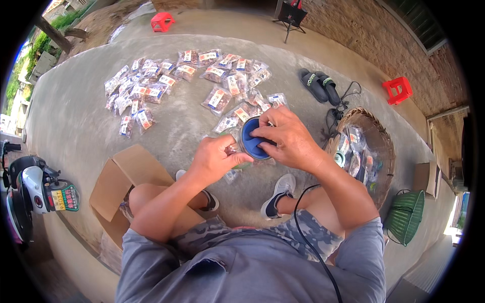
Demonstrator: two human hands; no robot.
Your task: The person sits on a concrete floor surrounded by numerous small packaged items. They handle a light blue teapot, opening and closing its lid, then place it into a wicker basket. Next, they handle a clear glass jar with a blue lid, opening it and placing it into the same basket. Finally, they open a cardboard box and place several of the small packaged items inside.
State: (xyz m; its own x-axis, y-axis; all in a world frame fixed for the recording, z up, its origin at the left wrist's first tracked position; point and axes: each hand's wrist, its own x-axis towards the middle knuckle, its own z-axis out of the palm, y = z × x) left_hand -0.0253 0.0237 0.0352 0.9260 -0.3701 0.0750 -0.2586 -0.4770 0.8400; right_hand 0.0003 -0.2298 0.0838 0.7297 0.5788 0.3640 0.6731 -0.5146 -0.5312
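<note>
My left hand (218,157) grips the side of a clear jar (234,133) that lies tilted, its top towards the right. On the jar's top is a blue lid (254,139) with a raised bar across it. The fingers and thumb of my right hand (290,138) pinch at this lid. Much of the jar's body is hidden behind my left hand. On the concrete floor beyond the hands lie many labelled clear plastic packets (216,99), in a left and a right group. Something clear and greenish lies partly hidden below my hands.
An open cardboard box (142,164) stands by my left knee. At the right, a wicker basket (390,151) holds packets. Nearby are black slippers (318,85), a green basket (405,217) and red stools (162,22). A scooter (36,189) stands far left; a black cable (308,235) crosses my lap.
</note>
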